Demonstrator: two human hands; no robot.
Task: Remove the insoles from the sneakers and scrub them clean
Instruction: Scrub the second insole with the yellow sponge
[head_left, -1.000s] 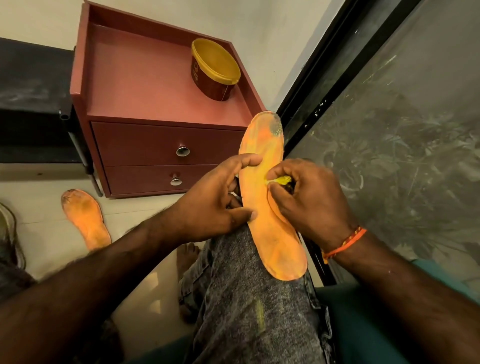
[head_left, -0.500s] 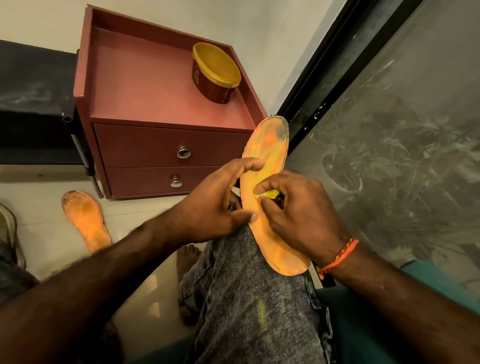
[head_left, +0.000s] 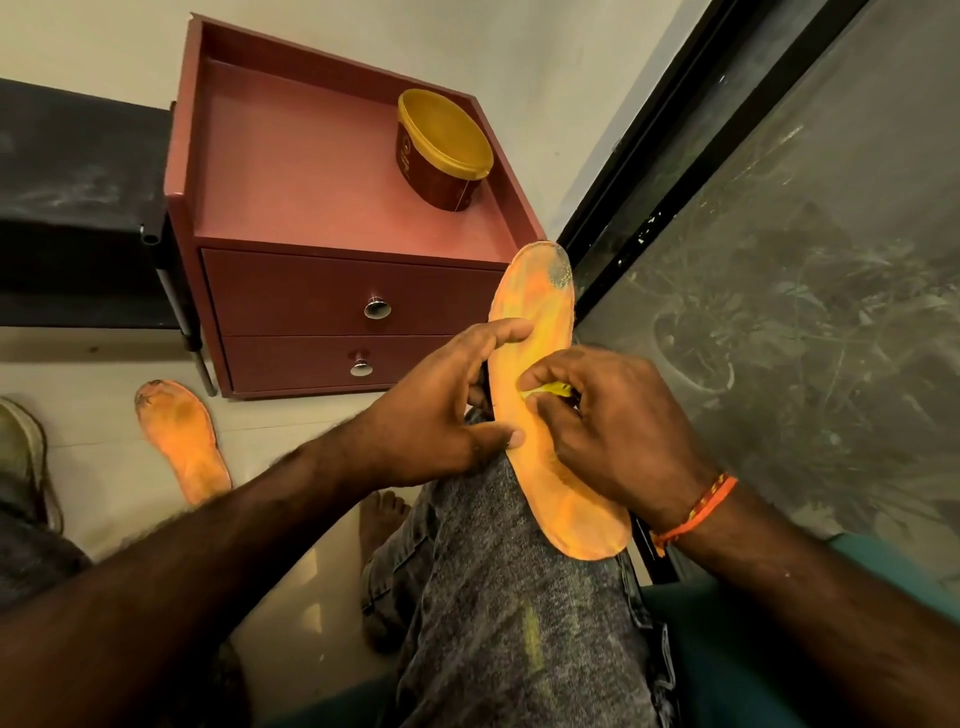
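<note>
The person is scrubbing an orange insole (head_left: 540, 415) that is lying along the right knee (head_left: 498, 571), toe end pointing away toward the red cabinet (head_left: 332, 218). To do this step well, the strokes should probably be running the full length of the sole, with extra passes going over the grey smudge near the toe, which is looking like the dirtiest patch. The knee is giving a soft backing, so pressure is best kept moderate, and the support should be staying close to the spot under work so the thin sole is not buckling.

The left hand (head_left: 441, 415) is bracing the insole's left edge: its fingers are partly curled, with the thumb pressing on the edge lower down and a finger reaching onto the upper face. The right hand (head_left: 608, 431) is pinching a small yellow scrubber (head_left: 550, 388) between thumb and fingertips, pressing it onto the middle of the sole; the rest of the hand is closed around it, hiding most of the tool, so what kind it is cannot be told.

A second insole (head_left: 182, 447) is lying on the floor (head_left: 93, 415) well to the left, stained at its toe, seemingly waiting its turn. A yellow-lidded tub (head_left: 441, 150) is sitting on the cabinet.
</note>
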